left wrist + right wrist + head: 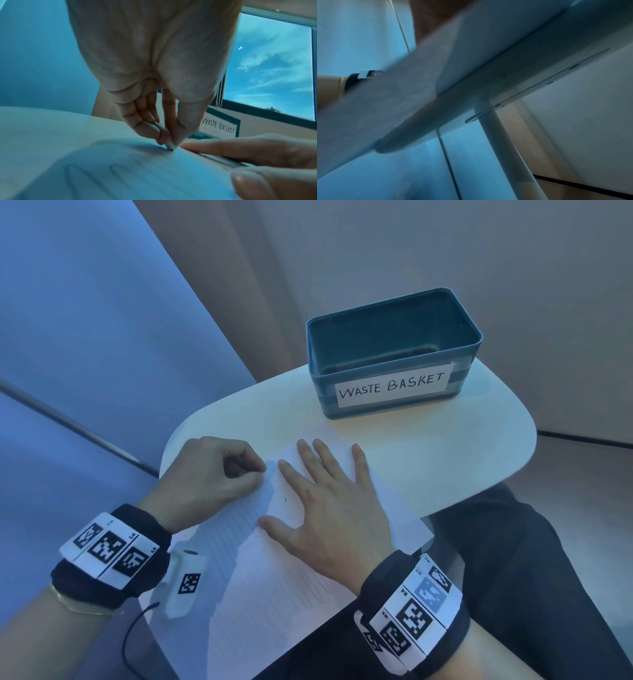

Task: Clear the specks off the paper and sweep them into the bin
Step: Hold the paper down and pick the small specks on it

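**Eraser Applied to Sheet, Sheet Held Flat**

A white lined sheet of paper (274,570) is laid on the white rounded tabletop (445,460), with its near end overhanging the table edge toward the person's lap. Faint pencil loops are seen on the sheet in the left wrist view.

The left hand (212,474) is positioned at the left edge of the sheet with its fingers curled. A small white eraser-like stub (169,146) is pinched between the thumb and the curled fingertips (159,136), and its tip is pressed against the paper.

The right hand (329,508) is laid palm down on the middle of the sheet, with the fingers straight and spread; nothing is gripped by it. The two hands are close together, the right index finger lying just beside the left fingertips.

A few tiny dark specks (285,499) are visible on the paper between the two hands, just ahead of the right thumb.

The teal rectangular plastic bin (394,354), labelled "WASTE BASKET", is stood at the far end of the tabletop, beyond the far edge of the sheet and apart from both hands. Its interior is shadowed.

In the right wrist view, only the underside of the tabletop and the white table leg (505,148) are shown.
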